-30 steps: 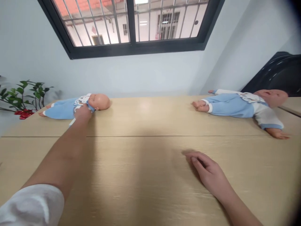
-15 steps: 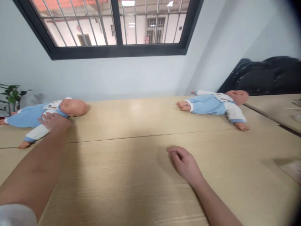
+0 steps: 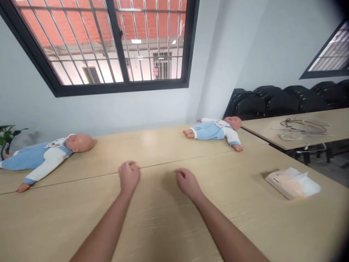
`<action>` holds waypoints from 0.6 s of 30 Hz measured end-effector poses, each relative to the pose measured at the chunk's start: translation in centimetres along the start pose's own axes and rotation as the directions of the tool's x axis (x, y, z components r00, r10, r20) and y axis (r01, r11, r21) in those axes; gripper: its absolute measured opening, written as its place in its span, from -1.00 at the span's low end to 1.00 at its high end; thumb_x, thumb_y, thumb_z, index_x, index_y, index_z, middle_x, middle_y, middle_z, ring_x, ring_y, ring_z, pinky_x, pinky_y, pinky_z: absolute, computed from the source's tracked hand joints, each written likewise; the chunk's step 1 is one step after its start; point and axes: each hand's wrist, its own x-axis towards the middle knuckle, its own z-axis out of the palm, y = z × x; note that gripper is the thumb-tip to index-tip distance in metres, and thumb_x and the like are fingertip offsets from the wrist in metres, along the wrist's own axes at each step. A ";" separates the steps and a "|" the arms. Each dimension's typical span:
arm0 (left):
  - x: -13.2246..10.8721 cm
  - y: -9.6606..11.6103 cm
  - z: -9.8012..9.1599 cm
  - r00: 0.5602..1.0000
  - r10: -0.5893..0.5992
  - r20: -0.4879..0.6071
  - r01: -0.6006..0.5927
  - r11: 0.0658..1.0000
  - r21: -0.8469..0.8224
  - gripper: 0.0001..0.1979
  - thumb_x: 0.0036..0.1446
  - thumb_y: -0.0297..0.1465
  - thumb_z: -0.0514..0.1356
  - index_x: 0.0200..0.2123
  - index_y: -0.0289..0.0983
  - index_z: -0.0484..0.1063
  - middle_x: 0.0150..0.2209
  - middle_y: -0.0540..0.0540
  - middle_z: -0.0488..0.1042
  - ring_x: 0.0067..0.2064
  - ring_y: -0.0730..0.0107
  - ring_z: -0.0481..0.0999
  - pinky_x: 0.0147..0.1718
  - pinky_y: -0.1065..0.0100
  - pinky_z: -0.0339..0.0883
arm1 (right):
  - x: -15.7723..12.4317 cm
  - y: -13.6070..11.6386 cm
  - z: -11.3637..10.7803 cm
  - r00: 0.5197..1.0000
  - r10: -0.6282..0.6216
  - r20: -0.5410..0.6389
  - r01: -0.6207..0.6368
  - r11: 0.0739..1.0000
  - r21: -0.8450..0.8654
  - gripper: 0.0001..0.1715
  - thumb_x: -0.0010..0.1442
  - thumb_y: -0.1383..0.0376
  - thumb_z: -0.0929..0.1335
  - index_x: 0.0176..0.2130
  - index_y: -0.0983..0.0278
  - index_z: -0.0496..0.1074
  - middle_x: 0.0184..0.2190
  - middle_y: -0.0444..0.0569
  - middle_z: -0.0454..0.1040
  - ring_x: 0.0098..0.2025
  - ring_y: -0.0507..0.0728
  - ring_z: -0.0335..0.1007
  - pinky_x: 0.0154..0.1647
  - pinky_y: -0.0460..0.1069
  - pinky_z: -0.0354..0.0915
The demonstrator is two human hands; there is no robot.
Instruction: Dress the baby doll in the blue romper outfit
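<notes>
Two baby dolls in blue and white clothes lie on their backs on the pale wooden table. One doll is at the left, its head toward the middle; the other doll lies at the back right, its head to the right. Near the middle, my left hand is loosely curled over the table seam, with nothing seen in it. Beside it on the right, my right hand has its fingers curled together, and no object shows in it. Neither hand touches a doll.
An open white box with thin wrapping sits at the right. Coiled cables lie on another table behind it. Stacked black chairs line the wall. A plant stands at the left edge, and a barred window is above.
My left hand has left the left doll and moved right to the table's middle. The view has tilted up and turned right, so the box and cables now show fully. My right hand keeps its curl.
</notes>
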 end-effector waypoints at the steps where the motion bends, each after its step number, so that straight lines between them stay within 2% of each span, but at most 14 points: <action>1: -2.3 1.1 0.5 0.994 0.086 0.064 -0.084 0.996 -0.036 -0.82 0.28 -0.35 0.11 -0.14 -0.23 0.48 -0.12 -0.21 0.55 0.03 0.03 0.52 0.11 0.06 0.39 | 1.1 0.5 -0.9 1.000 0.006 -0.016 -0.006 1.000 -0.030 -0.59 0.36 0.36 0.24 0.02 0.24 0.61 0.02 0.00 0.66 0.06 0.13 0.57 0.12 -0.03 0.40; 3: -6.6 2.9 1.1 0.949 0.247 0.194 -0.230 0.968 -0.102 -0.87 0.25 -0.37 0.15 -0.20 -0.18 0.51 -0.18 -0.11 0.57 -0.05 0.15 0.55 -0.01 0.20 0.43 | 3.8 2.2 -3.8 0.998 0.012 -0.064 -0.018 0.996 -0.091 -0.61 0.37 0.35 0.25 0.04 0.28 0.59 0.06 0.08 0.63 0.09 0.17 0.54 0.15 0.00 0.36; 4: -8.3 3.5 1.2 0.907 0.325 0.268 -0.299 0.945 -0.134 -0.87 0.24 -0.38 0.15 -0.21 -0.17 0.51 -0.19 -0.10 0.58 -0.09 0.18 0.56 -0.07 0.24 0.42 | 5.4 3.3 -5.7 0.995 0.019 -0.096 -0.032 0.990 -0.134 -0.62 0.38 0.35 0.25 0.02 0.30 0.59 0.08 0.14 0.60 0.12 0.22 0.51 0.19 0.03 0.33; 5: -9.8 3.9 1.3 0.838 0.406 0.365 -0.379 0.914 -0.147 -0.85 0.26 -0.41 0.12 -0.20 -0.18 0.50 -0.20 -0.11 0.57 -0.13 0.18 0.55 -0.13 0.23 0.40 | 7.0 4.5 -7.7 0.992 0.034 -0.125 -0.057 0.982 -0.179 -0.64 0.37 0.35 0.26 -0.01 0.32 0.60 0.08 0.20 0.59 0.14 0.26 0.49 0.21 0.07 0.30; 7: -11.5 4.4 1.3 0.737 0.484 0.472 -0.470 0.868 -0.158 -0.85 0.27 -0.43 0.10 -0.22 -0.18 0.47 -0.20 -0.13 0.57 -0.14 0.15 0.54 -0.12 0.20 0.35 | 9.9 7.2 -12.1 0.978 0.086 -0.189 -0.133 0.959 -0.252 -0.69 0.32 0.38 0.32 -0.04 0.35 0.60 0.10 0.30 0.55 0.19 0.33 0.44 0.26 0.11 0.23; 8: -11.8 4.6 1.3 0.709 0.492 0.505 -0.481 0.861 -0.162 -0.86 0.27 -0.45 0.09 -0.22 -0.18 0.46 -0.20 -0.13 0.57 -0.14 0.14 0.54 -0.11 0.18 0.33 | 11.2 8.7 -14.2 0.965 0.125 -0.229 -0.187 0.943 -0.275 -0.69 0.29 0.37 0.35 -0.03 0.37 0.60 0.12 0.34 0.52 0.21 0.37 0.41 0.25 0.13 0.22; 11: -11.6 4.9 1.1 0.705 0.454 0.545 -0.426 0.885 -0.185 -0.86 0.26 -0.48 0.08 -0.22 -0.17 0.41 -0.21 -0.11 0.56 -0.16 0.17 0.52 -0.13 0.19 0.31 | 14.0 13.1 -19.5 0.899 0.254 -0.357 -0.369 0.878 -0.304 -0.56 0.29 0.37 0.35 0.11 0.53 0.52 0.23 0.60 0.37 0.28 0.51 0.30 0.20 0.24 0.16; 13: -11.1 5.1 1.0 0.699 0.445 0.560 -0.407 0.891 -0.200 -0.87 0.27 -0.48 0.07 -0.24 -0.16 0.38 -0.25 -0.09 0.54 -0.20 0.20 0.50 -0.17 0.21 0.29 | 15.3 16.2 -21.8 0.847 0.322 -0.423 -0.462 0.840 -0.286 -0.43 0.36 0.33 0.32 0.23 0.64 0.40 0.28 0.73 0.25 0.34 0.54 0.21 0.17 0.27 0.11; 16: -10.9 5.4 1.0 0.688 0.448 0.570 -0.406 0.890 -0.208 -0.87 0.27 -0.50 0.06 -0.27 -0.15 0.33 -0.29 -0.06 0.48 -0.24 0.22 0.45 -0.22 0.22 0.27 | 16.9 20.4 -23.6 0.782 0.420 -0.461 -0.561 0.796 -0.227 -0.27 0.40 0.22 0.32 0.26 0.83 0.29 0.19 0.90 0.26 0.34 0.61 0.21 0.06 0.31 0.11; 18: -11.0 5.5 1.1 0.690 0.440 0.575 -0.403 0.893 -0.199 -0.87 0.27 -0.50 0.06 -0.27 -0.14 0.32 -0.31 -0.04 0.45 -0.26 0.23 0.44 -0.24 0.23 0.26 | 17.9 22.5 -24.1 0.776 0.424 -0.467 -0.563 0.800 -0.209 -0.19 0.37 0.17 0.37 0.18 0.95 0.30 0.06 0.96 0.32 0.26 0.66 0.30 -0.04 0.32 0.15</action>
